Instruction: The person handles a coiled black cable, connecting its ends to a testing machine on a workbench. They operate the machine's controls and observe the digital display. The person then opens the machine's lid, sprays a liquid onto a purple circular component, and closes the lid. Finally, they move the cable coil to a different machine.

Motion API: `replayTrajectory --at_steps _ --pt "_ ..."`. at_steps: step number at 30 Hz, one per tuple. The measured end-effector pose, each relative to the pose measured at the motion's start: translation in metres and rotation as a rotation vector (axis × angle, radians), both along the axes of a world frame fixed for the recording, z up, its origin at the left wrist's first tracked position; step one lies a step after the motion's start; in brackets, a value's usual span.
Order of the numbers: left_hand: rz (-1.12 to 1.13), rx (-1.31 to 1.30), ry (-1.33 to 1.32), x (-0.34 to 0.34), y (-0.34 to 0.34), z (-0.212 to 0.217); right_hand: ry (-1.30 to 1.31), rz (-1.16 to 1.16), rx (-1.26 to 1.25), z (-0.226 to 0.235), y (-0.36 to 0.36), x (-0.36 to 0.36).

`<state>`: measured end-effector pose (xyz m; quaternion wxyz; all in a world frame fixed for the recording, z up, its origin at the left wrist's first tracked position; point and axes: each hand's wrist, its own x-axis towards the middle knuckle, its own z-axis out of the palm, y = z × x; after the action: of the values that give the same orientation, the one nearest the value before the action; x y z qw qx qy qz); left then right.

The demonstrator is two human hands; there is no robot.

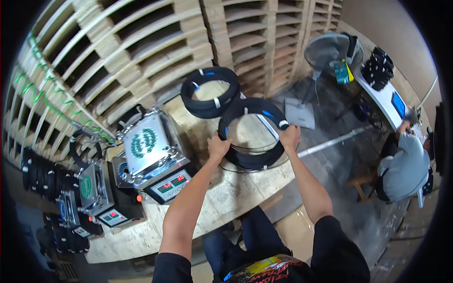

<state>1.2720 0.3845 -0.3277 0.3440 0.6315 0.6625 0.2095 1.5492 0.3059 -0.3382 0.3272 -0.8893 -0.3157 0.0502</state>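
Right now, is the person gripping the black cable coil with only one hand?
No: the left hand and the right hand each grip an opposite side of the black cable coil above the wooden bench.

red-digit display [170,185] on winder front | blue screen [398,104] far right

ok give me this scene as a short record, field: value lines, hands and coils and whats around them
left hand: grips the left side of the near black cable coil
right hand: grips the right side of the same coil
near coil: tilted up off the wooden bench, bound with white ties
second coil: black, behind the first, lying on the bench
machines: winding unit with a red digit display left of the hands, two more beyond it
background: stacked wooden pallets, a standing fan
other person: seated at a white table on the right
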Motion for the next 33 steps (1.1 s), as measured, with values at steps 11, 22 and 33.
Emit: replayTrajectory --at_steps 11,22,33 --pt "-0.080 0.316 -0.160 -0.039 -0.101 0.083 0.570 0.230 0.761 0.092 -0.081 -0.019" --pt "-0.218 1.237 0.013 -0.095 -0.231 0.268 0.091 0.932 0.865 0.287 -0.161 -0.103" --pt "-0.385 0.528 0.292 -0.183 -0.253 0.254 -0.131 1.725 0.206 0.253 -0.127 -0.254"
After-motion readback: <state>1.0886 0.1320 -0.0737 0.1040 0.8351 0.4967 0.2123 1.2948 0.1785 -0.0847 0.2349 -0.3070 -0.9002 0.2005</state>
